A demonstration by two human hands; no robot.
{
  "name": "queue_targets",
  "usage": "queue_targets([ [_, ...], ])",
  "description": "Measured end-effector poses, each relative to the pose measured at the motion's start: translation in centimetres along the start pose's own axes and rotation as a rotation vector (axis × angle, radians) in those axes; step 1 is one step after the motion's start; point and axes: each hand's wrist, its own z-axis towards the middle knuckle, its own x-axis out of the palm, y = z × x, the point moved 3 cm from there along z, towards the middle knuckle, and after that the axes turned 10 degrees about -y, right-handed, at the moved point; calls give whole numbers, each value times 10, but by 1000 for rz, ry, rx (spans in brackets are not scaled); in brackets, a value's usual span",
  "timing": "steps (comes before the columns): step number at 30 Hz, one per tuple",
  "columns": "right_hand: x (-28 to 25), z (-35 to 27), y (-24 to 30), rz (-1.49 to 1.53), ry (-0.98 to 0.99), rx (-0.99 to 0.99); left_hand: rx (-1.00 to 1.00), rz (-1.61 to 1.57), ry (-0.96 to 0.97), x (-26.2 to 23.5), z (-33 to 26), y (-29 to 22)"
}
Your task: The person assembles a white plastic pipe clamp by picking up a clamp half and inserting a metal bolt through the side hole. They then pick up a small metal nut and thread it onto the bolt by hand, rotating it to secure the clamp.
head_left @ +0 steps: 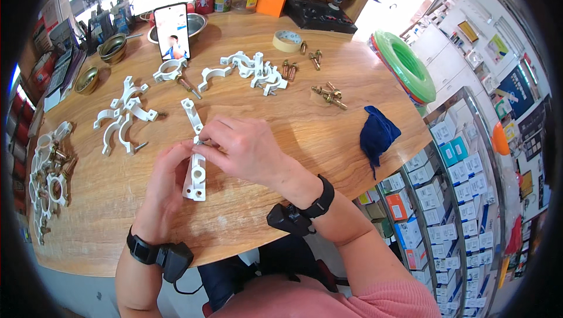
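Note:
My left hand [166, 178] holds a white plastic pipe clamp [195, 178] from the side, over the wooden table [328, 136]. My right hand [243, 148] pinches at the clamp's middle, where a small metal screw shows between the fingertips. The clamp's upper half [192, 113] sticks out past my fingers toward the far side. Both wrists wear black bands with small black devices.
Loose white clamp halves [122, 116] lie at left and more [252, 72] at the back, with brass-coloured bolts [328, 95] near them. A pile of assembled clamps [50, 171] sits at the far left. A phone [172, 31], tape roll [287, 41], blue cloth [377, 133] and green hose coil [407, 66] stand around.

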Motion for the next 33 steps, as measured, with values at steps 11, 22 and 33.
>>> queue_targets([
  [11, -1, 2, 3, -13, -1, -10, -97, -15, 40, 0, 0, 0],
  [22, -2, 1, 5, 152, 25, 92, 86, -36, -34, -1, 1, -12],
  [33, 5, -2, 0, 155, 24, 226, 143, -29, 49, -3, 1, -16],
])
